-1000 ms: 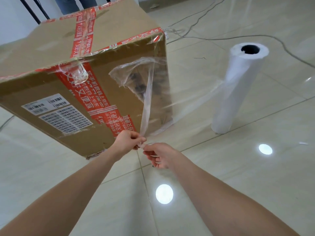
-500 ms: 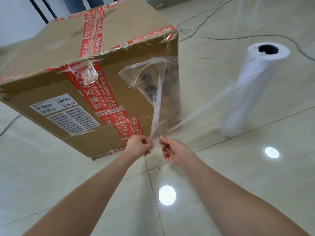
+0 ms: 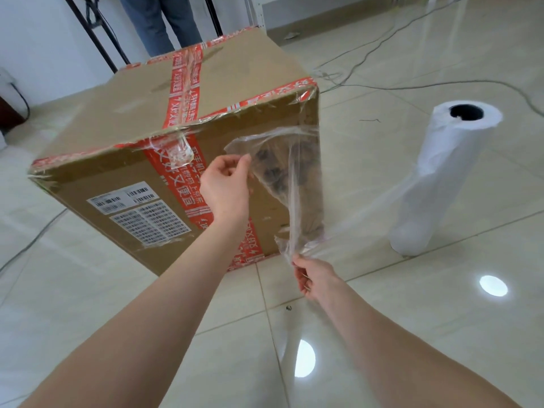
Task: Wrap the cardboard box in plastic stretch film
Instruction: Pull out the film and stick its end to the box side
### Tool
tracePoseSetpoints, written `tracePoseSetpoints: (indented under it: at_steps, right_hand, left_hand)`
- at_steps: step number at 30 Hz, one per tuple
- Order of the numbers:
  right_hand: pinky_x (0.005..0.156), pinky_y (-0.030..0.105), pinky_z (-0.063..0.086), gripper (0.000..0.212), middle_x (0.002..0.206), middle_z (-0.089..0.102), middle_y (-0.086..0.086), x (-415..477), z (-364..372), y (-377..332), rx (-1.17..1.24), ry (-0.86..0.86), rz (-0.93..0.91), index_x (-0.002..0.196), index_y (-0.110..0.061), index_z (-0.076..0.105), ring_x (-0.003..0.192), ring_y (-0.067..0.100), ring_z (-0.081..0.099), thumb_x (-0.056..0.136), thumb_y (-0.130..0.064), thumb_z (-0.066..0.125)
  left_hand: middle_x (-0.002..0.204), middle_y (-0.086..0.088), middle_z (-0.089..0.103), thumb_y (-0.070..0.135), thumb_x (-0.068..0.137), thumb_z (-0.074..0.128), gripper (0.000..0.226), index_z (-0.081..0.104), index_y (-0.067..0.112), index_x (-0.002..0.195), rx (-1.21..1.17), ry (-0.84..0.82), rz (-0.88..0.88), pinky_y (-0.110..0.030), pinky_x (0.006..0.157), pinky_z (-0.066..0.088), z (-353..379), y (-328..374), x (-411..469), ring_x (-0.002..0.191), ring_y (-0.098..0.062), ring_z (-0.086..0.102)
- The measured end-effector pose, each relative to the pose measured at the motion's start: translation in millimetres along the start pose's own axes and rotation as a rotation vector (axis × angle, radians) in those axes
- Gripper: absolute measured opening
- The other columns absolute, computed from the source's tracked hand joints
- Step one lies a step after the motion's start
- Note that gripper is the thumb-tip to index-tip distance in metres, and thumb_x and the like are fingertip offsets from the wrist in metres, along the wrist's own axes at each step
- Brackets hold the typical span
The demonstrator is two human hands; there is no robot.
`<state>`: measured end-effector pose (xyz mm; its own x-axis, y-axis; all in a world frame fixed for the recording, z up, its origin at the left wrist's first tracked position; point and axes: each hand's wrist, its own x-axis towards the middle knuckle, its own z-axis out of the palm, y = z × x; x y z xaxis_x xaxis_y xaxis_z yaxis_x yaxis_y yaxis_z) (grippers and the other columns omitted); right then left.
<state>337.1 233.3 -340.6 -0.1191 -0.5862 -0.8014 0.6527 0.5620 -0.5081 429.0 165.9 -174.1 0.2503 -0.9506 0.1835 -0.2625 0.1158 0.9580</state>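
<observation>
Pinching the film (image 3: 297,184) at two spots: left hand (image 3: 226,184) nips its loose upper edge on the box (image 3: 223,92) front, right hand (image 3: 315,278) grips the bunched lower end by the bottom corner. Box sits on the floor (image 3: 88,290); film stretches right to the upright roll (image 3: 435,178).

The large brown cardboard box (image 3: 229,92) carries bands of red packing tape (image 3: 183,92) printed with white characters across its top and near face. At 9 o'clock from that tape sit white paper labels (image 3: 147,225) with black barcodes and print. The transparent plastic stretch film (image 3: 297,178), at 3 o'clock on the near face, shows pale whitish creases. The tall white film roll (image 3: 435,184) has a black core opening. The glossy beige floor tiles (image 3: 412,334) show thin dark grout lines and white light reflections. At 12 o'clock stand blue trousers (image 3: 159,22).
</observation>
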Motion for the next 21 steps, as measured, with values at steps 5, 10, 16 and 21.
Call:
tracePoseSetpoints:
  at_steps: [5, 10, 16, 21]
  right_hand:
    - [0.043, 0.018, 0.049, 0.006, 0.055, 0.066, 0.007, -3, -5, -5, 0.214, -0.025, -0.005, 0.081, 0.001, 0.063, 0.043, 0.010, 0.060, 0.087, 0.001, 0.063]
    - [0.037, 0.018, 0.049, 0.008, 0.059, 0.067, 0.012, -10, -5, -5, 0.255, -0.079, 0.034, 0.095, 0.004, 0.063, 0.040, 0.012, 0.062, 0.091, -0.001, 0.059]
    - [0.038, 0.018, 0.048, 0.014, 0.048, 0.063, 0.006, -2, -7, 0, 0.122, -0.063, 0.037, 0.078, -0.003, 0.062, 0.037, 0.010, 0.058, 0.091, -0.007, 0.062]
    - [0.039, 0.016, 0.046, 0.019, 0.045, 0.062, 0.002, 5, -4, 4, 0.061, -0.112, 0.055, 0.074, -0.006, 0.058, 0.034, 0.006, 0.055, 0.091, -0.013, 0.063]
  left_hand:
    - [0.077, 0.002, 0.073, 0.021, 0.095, 0.057, 0.006, 0.057, 0.018, 0.090, -0.061, -0.023, 0.139, -0.022, 0.048, 0.053, -15, 24, 2, 0.049, -0.011, 0.063]
    - [0.089, 0.000, 0.069, 0.016, 0.095, 0.056, 0.010, 0.051, 0.023, 0.089, -0.115, 0.012, 0.115, -0.033, 0.079, 0.058, -12, 14, -1, 0.083, -0.014, 0.070]
    - [0.102, 0.004, 0.056, 0.043, 0.075, 0.076, 0.058, 0.050, 0.014, 0.118, 0.235, -0.304, -0.128, -0.024, 0.081, 0.045, -9, -67, -35, 0.094, -0.014, 0.056]
    - [0.131, 0.000, 0.051, 0.040, 0.075, 0.077, 0.079, 0.040, 0.010, 0.138, 0.179, -0.605, -0.377, -0.026, 0.092, 0.037, 11, -90, -31, 0.121, -0.016, 0.048]
